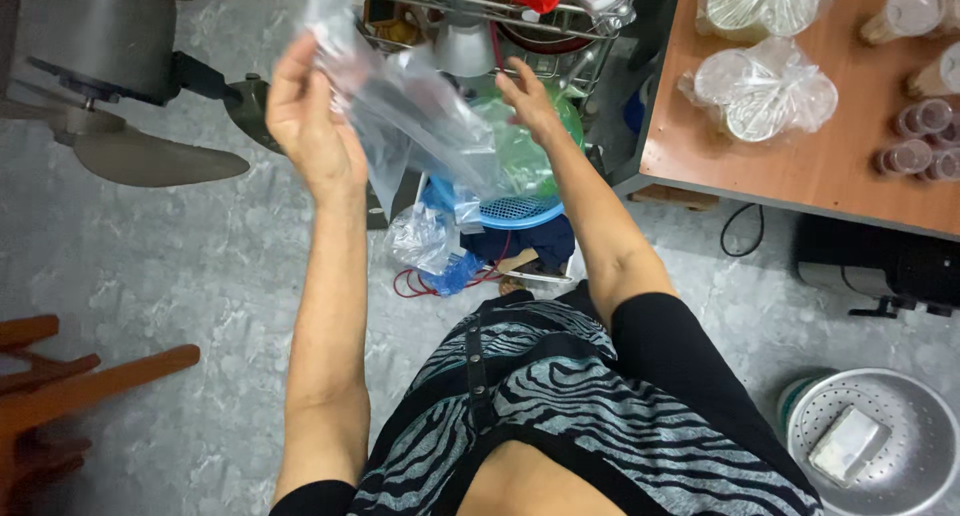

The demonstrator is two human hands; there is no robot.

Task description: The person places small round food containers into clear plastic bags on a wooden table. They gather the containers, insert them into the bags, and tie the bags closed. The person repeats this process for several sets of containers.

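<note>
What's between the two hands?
A clear plastic bag spans the gap from the left hand to the right hand, held up by both. Head view shows it.

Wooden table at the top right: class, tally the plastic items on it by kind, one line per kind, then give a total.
On the brown wooden table:
Clear plastic bags of round lids: 2
Lidded clear plastic cups lying on their sides: 7 in view, some cut off by the frame edge
Total: 9
</note>
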